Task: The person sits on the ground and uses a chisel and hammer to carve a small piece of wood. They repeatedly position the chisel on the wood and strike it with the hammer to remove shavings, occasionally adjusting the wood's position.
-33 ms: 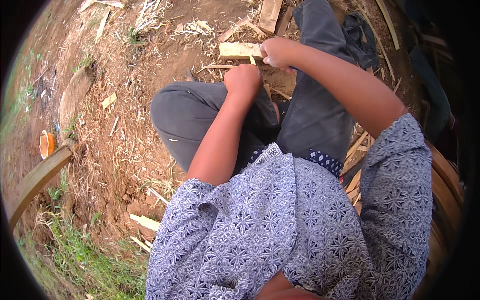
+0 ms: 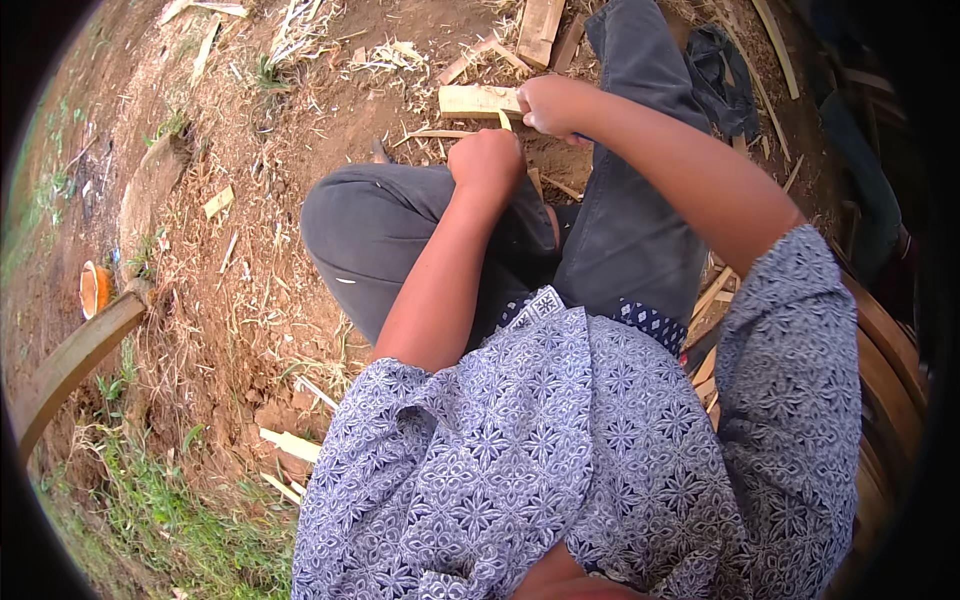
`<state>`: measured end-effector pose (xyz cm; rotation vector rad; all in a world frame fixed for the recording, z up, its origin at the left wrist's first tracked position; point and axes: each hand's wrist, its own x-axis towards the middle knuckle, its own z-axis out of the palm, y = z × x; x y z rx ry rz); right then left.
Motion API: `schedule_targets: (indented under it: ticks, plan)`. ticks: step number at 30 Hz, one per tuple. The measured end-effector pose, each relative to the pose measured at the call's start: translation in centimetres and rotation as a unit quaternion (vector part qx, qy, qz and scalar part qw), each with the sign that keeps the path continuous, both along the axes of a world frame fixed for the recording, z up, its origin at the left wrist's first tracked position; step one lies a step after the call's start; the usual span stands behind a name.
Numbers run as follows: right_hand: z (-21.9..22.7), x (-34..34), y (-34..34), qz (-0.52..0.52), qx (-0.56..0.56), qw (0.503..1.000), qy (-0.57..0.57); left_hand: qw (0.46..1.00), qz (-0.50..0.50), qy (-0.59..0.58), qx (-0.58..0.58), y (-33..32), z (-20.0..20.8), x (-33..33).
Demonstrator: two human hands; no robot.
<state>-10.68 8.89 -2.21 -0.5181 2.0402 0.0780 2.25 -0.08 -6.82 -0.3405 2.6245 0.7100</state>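
Above shaving-strewn brown earth ground (image 2: 190,370), the left hand (image 2: 487,160) was clenched at twelve o'clock; the right hand (image 2: 550,104) curled at one, its contents unclear. A pale, rectangular wooden block (image 2: 478,101) lay at twelve, its three-o'clock end hidden by the right hand. A thin yellow sliver (image 2: 504,120) jutted from the left grip.

On my feed I make out a pale wooden block (image 2: 478,101), straight-edged and longer than it is deep, lying roughly crosswise. Its left end shows fully, with a lighter upper face; the right hand (image 2: 553,104) covers its right end. At the block's near edge, toward that covered end, I see the narrow tip of a yellowish strip (image 2: 504,120) slanting up out of the left hand (image 2: 487,160). The remainder is hidden from me, and I can't tell whether the tip touches the block.
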Motion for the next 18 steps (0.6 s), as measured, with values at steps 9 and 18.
schedule_targets:
  ticks: [9,18]
  plan:
    - [2.0,0.0,0.5,-0.019,-0.033,0.998,-0.045,1.0,0.024,-0.012,0.003,-0.1,0.0,0.4]
    - [1.6,-0.2,-0.1,0.041,-0.002,0.999,-0.017,1.0,0.018,-0.021,0.01,-0.2,0.3,0.1]
